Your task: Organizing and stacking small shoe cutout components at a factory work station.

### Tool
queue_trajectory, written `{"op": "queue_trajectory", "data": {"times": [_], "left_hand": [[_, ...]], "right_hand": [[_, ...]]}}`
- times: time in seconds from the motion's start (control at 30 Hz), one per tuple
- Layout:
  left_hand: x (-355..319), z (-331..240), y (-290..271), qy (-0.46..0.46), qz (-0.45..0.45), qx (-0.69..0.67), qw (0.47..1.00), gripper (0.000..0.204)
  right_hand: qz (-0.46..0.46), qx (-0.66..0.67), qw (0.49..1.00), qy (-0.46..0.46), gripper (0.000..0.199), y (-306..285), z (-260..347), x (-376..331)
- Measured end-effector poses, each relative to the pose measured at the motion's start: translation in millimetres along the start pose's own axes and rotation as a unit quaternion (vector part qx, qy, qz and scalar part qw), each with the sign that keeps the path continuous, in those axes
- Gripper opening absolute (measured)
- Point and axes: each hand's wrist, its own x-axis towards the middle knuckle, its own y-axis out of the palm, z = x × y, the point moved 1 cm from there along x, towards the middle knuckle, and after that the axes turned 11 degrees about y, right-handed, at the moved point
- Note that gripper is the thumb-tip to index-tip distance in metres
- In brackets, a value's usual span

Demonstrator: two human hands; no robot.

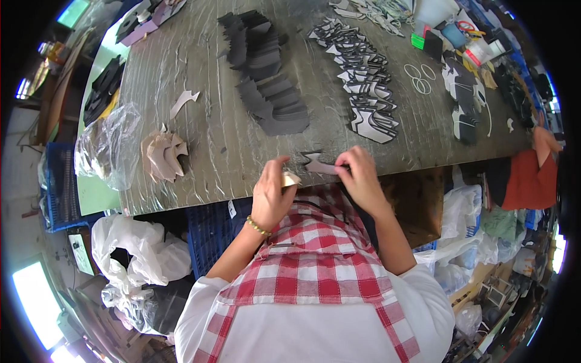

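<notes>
My right hand [363, 179] pinches the right end of a small cut piece [319, 166], light grey on top with a dark edge. It is at the table's near edge. My left hand [270, 195], with a beaded bracelet on the wrist, is closed on a small cream-coloured piece [291, 179], partly hidden by the fingers. Beyond my hands, overlapping black cut pieces [281, 109] lie in a long row. To their right runs another row of grey-and-black pieces [370, 85], of a similar jagged shape.
A stack of beige cut pieces [162, 156] and one loose pale piece [184, 103] lie left on the worn table [209, 139]. Clear plastic [112, 145] covers the left edge. White rings [419, 78], dark-and-white parts [465, 100] and tubs are at right. Another person's arm [544, 145] shows far right.
</notes>
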Motion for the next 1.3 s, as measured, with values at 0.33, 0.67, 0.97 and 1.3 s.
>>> {"op": "queue_trajectory", "data": {"times": [0.33,0.67,0.97,1.3], "left_hand": [[4.6,-5.4,-2.9,-0.245,0.094,-0.611,0.747,0.036],[-4.1,1.0,18.1,-0.232,0.087,-0.478,0.843,0.023],[8.0,-21.3,3.0,-0.126,-0.088,-0.298,0.942,0.014],[2.7,-24.6,19.5,-0.091,-0.019,-0.376,0.922,0.022]], "right_hand": [[-0.174,-0.088,0.98,0.02,0.034,-45.8,-4.8,21.6],[0.111,0.214,0.968,0.065,0.013,-9.8,46.4,6.2],[-0.048,0.234,0.965,0.108,0.007,-20.1,48.7,-4.8],[0.037,0.269,0.952,0.143,0.01,-9.1,51.3,-30.7]]}}
